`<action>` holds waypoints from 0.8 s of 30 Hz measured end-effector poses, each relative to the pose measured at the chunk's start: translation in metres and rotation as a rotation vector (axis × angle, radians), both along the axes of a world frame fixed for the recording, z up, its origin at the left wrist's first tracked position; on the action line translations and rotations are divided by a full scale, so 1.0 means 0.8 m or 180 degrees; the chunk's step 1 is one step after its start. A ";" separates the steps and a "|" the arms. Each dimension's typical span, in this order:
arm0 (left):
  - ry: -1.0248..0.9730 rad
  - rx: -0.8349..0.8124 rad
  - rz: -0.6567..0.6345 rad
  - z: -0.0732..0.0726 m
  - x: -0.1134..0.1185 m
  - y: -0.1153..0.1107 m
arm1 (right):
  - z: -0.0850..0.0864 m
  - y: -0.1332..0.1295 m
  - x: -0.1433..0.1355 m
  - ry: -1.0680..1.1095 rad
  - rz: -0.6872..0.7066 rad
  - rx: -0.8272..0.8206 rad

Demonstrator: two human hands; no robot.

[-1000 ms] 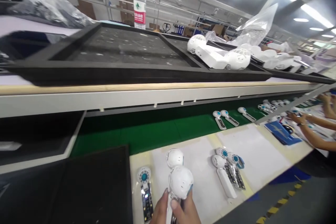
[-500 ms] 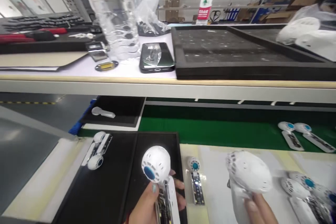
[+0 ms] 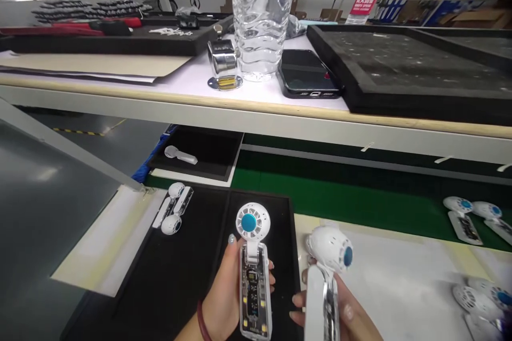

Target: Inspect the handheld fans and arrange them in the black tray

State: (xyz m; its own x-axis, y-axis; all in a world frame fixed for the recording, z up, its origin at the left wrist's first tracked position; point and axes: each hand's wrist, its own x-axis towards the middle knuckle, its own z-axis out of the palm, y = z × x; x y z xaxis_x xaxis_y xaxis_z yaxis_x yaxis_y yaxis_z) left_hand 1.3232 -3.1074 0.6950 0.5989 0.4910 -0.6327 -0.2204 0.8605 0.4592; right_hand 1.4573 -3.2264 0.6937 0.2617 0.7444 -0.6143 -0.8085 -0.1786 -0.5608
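Observation:
My left hand (image 3: 226,293) is closed around a white handheld fan (image 3: 253,224). The fan is upright, its blue hub facing me, and its clear handle shows a circuit board inside. Close by on the right, my right hand (image 3: 348,309) grips another white handheld fan (image 3: 330,248) by the handle. This one has its blue hub turned to the right, and the handle's lower end is cut off by the frame. The two fans are apart, in front of the edge of a black tray (image 3: 294,256).
Several fans lie about: a pair (image 3: 174,208) on the tray's left, two (image 3: 464,218) on the green surface (image 3: 340,186), and others (image 3: 476,301) at right. A white part (image 3: 180,154) lies on a black board. A shelf (image 3: 280,122) above holds a bottle (image 3: 260,26) and phone (image 3: 308,74).
The view has swung left. The left fan has turned its hub toward me. The right fan has come closer to the left one and turned, now showing its blue hub.

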 end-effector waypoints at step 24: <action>-0.1063 -0.0563 -0.0303 0.001 -0.070 0.036 | 0.025 0.078 -0.052 -0.0380 0.0407 0.0083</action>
State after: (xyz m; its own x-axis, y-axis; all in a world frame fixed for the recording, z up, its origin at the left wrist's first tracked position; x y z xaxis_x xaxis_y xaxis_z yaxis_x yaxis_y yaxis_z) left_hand 1.2669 -3.0783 0.6956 0.8237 0.3242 -0.4652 -0.2481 0.9438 0.2184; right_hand 1.4160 -3.1636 0.7138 0.2337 0.7917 -0.5645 -0.7074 -0.2599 -0.6573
